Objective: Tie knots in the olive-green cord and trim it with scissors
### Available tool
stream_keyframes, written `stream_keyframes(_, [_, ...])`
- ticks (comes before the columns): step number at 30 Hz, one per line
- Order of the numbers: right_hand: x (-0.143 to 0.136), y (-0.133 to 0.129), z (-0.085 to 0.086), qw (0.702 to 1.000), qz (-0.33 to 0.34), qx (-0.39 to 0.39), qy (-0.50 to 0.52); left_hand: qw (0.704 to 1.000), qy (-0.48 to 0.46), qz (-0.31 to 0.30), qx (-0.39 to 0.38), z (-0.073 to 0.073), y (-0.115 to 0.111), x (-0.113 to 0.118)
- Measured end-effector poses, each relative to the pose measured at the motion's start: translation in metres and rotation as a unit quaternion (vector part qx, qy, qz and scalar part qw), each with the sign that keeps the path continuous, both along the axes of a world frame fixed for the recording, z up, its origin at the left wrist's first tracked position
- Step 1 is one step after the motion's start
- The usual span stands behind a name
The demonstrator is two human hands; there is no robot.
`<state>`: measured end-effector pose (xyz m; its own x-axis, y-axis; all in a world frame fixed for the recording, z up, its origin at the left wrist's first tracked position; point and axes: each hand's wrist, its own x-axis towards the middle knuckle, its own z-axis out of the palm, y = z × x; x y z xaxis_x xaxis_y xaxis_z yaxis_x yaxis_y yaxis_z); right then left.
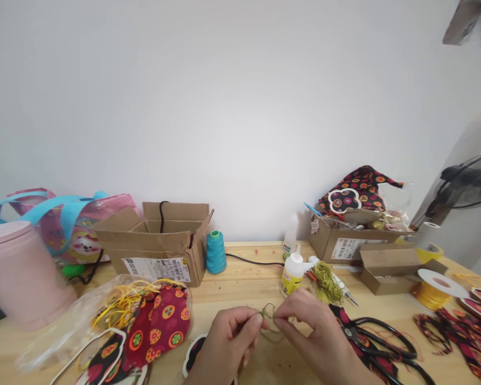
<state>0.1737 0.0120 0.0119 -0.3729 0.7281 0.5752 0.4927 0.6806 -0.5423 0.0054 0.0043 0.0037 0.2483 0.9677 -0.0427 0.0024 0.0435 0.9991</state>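
Closest of all, the person's left hand [234,339] is pinching a thin olive-green cord [269,306] between thumb and forefinger, while the right hand [320,334] is holding it just to the right, fingertips drawn narrowly together. Between them the cord is forming a small loop, with more strand sagging beneath; the hands are probably sitting this close so that each is commanding one side of that loop.

Just beyond the right hand, a white squeeze bottle [292,275] is standing upright, and an olive skein [326,283] is lying to its right, both likely being placed for easy reach. Black-handled scissors [379,350] are resting right of that hand, their loops crowding the forearm's side.

To the left, a burgundy patterned fabric piece [164,321] is spreading across the wood, and a white-rimmed piece [190,355] is peeking out beside the left hand, partly hidden, so sideways room is narrowing there. Straight ahead, the pale counter [248,289] is running back to the wall [240,133], with a teal thread cone [216,254] standing by a cardboard box [156,246] and a black cable [252,261] crossing near the far edge. Left of the bottle, a forward reach is probably facing the fewest obstacles.
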Motion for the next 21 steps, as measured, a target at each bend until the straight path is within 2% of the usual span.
stream_keyframes(3, [0.001,0.003,-0.003,0.999,0.003,-0.036,-0.009,1.0,-0.015,-0.008,-0.003,0.001,0.001,0.0])
stream_keyframes(8, [0.006,0.002,0.002,0.993,-0.053,-0.038,0.103,1.0,0.001,0.001,-0.004,0.002,-0.001,0.001])
stream_keyframes(15, [-0.003,-0.005,0.008,0.987,0.051,-0.089,0.121,0.999,0.031,-0.025,-0.02,0.001,-0.005,0.005])
stream_keyframes(19, [-0.007,-0.005,0.004,0.968,0.071,-0.193,0.145,0.996,0.041,-0.057,-0.054,0.001,-0.006,0.005])
stream_keyframes(21, [-0.007,-0.003,0.001,0.93,0.093,-0.295,0.2,0.994,0.039,-0.076,-0.071,0.001,-0.006,0.004])
